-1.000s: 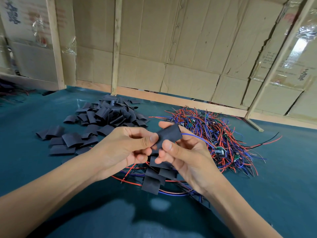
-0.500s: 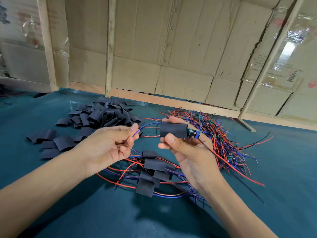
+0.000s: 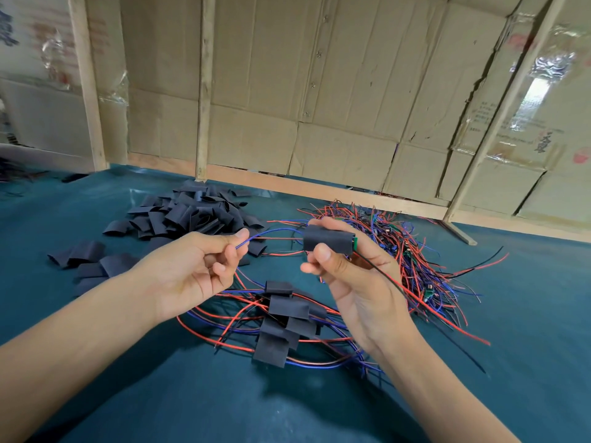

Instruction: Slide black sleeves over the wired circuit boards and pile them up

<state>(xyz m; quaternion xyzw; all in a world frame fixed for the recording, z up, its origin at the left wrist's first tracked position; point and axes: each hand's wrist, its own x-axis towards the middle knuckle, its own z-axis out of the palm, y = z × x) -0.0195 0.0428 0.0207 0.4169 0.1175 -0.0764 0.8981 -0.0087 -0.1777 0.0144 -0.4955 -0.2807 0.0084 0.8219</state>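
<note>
My right hand grips a black sleeve between thumb and fingers, with a green board edge showing at its right end. Red and black wires trail from it down to the right. My left hand pinches the blue wire that runs out of the sleeve's left end. Below my hands lies a pile of sleeved boards with looped red and blue wires. A heap of empty black sleeves sits at the back left. Unsleeved wired boards form a tangle at the right.
Everything lies on a teal table. A cardboard wall with wooden slats closes the far edge. A few loose sleeves lie apart at the left, near my left forearm.
The sleeve has slid along the board so only its green edge shows. My hands have drawn apart, the left pulling the blue wire out to the left.
</note>
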